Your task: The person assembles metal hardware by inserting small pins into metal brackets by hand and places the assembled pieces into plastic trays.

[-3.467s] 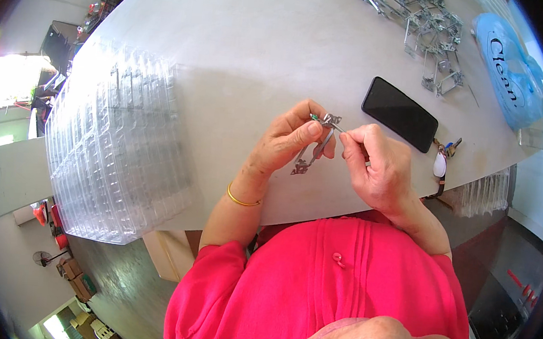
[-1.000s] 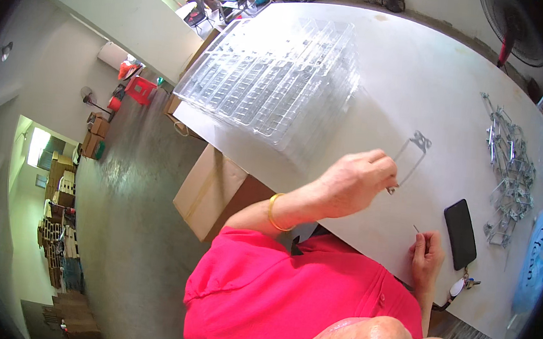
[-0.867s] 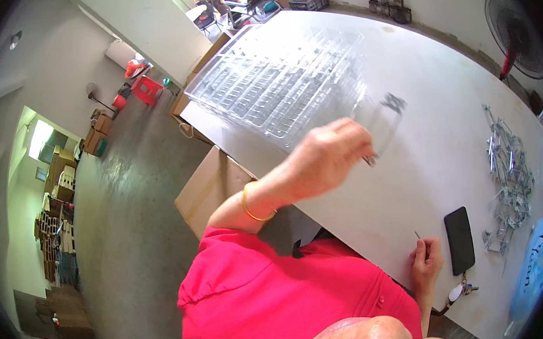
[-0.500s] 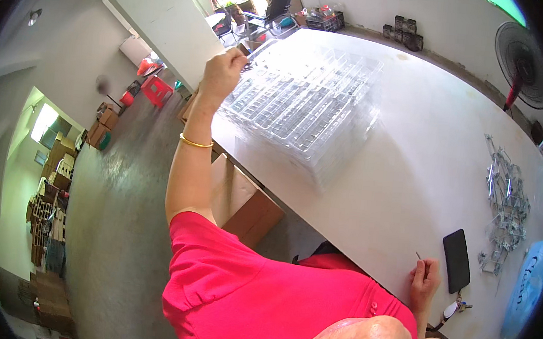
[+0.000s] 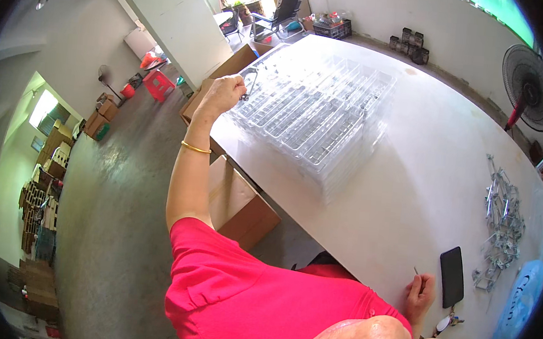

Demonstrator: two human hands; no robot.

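One metal frame point(image 5: 245, 96), left hand point(image 5: 228, 92) gripping it, right hand point(image 5: 421, 293) holding rod point(image 5: 415, 270)

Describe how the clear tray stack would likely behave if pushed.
The tray stack probably won't tip easily, given its broad shape. Its layers might slide, since they look merely stacked. Thin-walled and clear, it may flex like light plastic.

The left hand point(image 5: 229, 93) has moved from in front of the chest to the outer left corner of the clear tray stack point(image 5: 307, 118), carrying the metal frame point(image 5: 245, 96). The right hand point(image 5: 421, 292), earlier working at the frame, is now well apart from it. The camera has turned left; a large fan point(image 5: 530, 91) has entered view.
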